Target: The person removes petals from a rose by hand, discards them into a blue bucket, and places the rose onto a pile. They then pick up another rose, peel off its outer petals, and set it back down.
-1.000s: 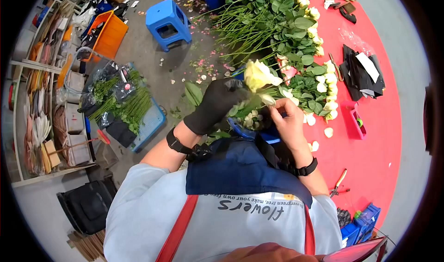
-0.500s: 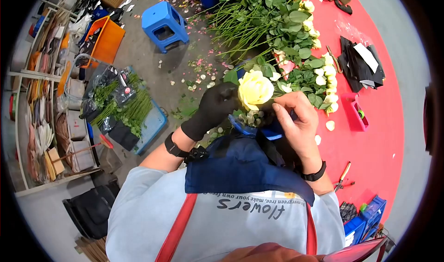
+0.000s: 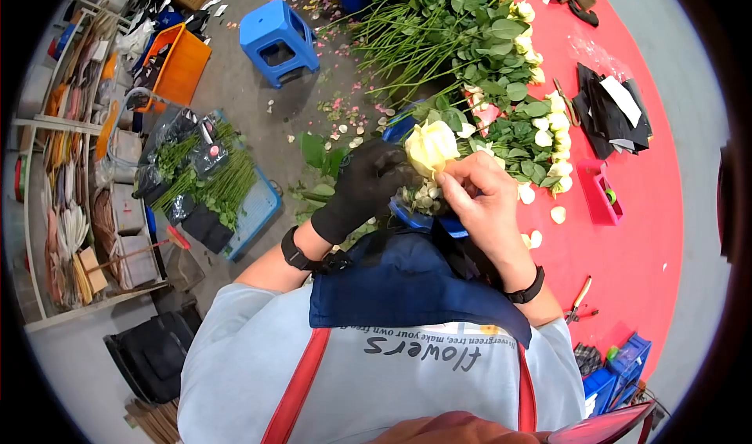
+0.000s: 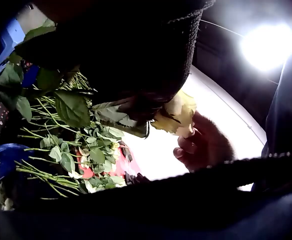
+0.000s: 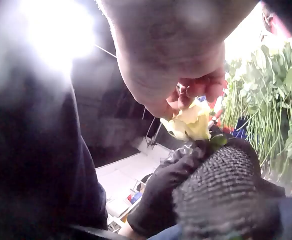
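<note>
A pale yellow rose [image 3: 431,148] stands between the two hands in the head view, its bloom full. My left hand [image 3: 366,179], in a black glove, grips it just under the bloom; the glove hides most of the stem. Leaves [image 4: 71,107] on the stem show beyond the glove in the left wrist view. My bare right hand [image 3: 486,197] has its thumb and fingertips on an outer petal at the bloom's edge. The right wrist view also shows these fingers pinching the rim of the rose [image 5: 191,125]. Below, a blue bucket [image 3: 411,218] holds loose petals.
On the red table [image 3: 627,264] lie rows of cut roses [image 3: 501,60], black sheets [image 3: 595,123], a pink tape dispenser [image 3: 600,193] and pruning shears [image 3: 580,299]. A blue stool [image 3: 278,40] and a blue tray [image 3: 258,217] with green stems stand on the petal-strewn floor.
The right hand has gone from a pale petal apart from the bloom, to beside the rose, then back onto its edge. The left hand has turned the bloom, which faced up half a second ago.
</note>
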Demonstrator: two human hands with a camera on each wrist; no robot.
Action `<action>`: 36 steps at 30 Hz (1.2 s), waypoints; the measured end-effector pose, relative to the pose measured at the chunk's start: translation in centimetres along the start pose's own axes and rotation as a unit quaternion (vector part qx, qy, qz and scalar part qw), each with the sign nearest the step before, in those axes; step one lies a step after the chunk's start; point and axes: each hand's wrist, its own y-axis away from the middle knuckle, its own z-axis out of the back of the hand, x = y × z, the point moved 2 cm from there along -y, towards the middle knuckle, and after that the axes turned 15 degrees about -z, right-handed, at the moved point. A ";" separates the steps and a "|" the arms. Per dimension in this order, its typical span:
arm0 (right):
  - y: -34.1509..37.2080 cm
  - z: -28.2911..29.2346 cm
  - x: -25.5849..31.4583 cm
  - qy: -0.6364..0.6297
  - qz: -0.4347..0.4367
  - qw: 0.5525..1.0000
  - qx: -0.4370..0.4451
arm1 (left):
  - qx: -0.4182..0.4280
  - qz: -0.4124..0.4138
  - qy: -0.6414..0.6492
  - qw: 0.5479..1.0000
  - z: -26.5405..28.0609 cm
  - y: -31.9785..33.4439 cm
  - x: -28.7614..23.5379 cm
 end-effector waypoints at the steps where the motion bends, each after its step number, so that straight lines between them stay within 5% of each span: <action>1: -0.1 -0.1 0.1 -0.002 -0.012 1.000 -0.006 | -0.001 0.007 0.000 1.000 0.0 0.2 0.3; 8: -0.4 -0.9 -0.7 -0.045 -0.017 0.998 0.042 | 0.038 -0.024 -0.049 0.998 0.4 -0.7 -0.9; 17: 0.2 -0.3 -1.0 -0.031 0.068 0.997 0.023 | 0.010 0.077 0.104 0.992 0.4 0.0 0.3; 26: 1.4 1.7 -1.7 0.031 -0.019 0.997 0.067 | -0.021 0.137 0.090 0.986 1.1 0.2 0.0; 28: 1.5 2.0 -1.3 0.024 -0.037 0.998 0.055 | -0.036 0.119 0.089 0.988 0.9 0.3 -0.3; 32: 0.6 2.0 0.2 0.007 0.071 0.997 -0.006 | 0.004 0.046 -0.024 0.999 0.5 0.3 -0.4; 36: -0.1 1.3 -0.1 0.002 0.021 1.000 -0.024 | -0.006 -0.035 -0.052 0.998 0.0 -0.1 -1.5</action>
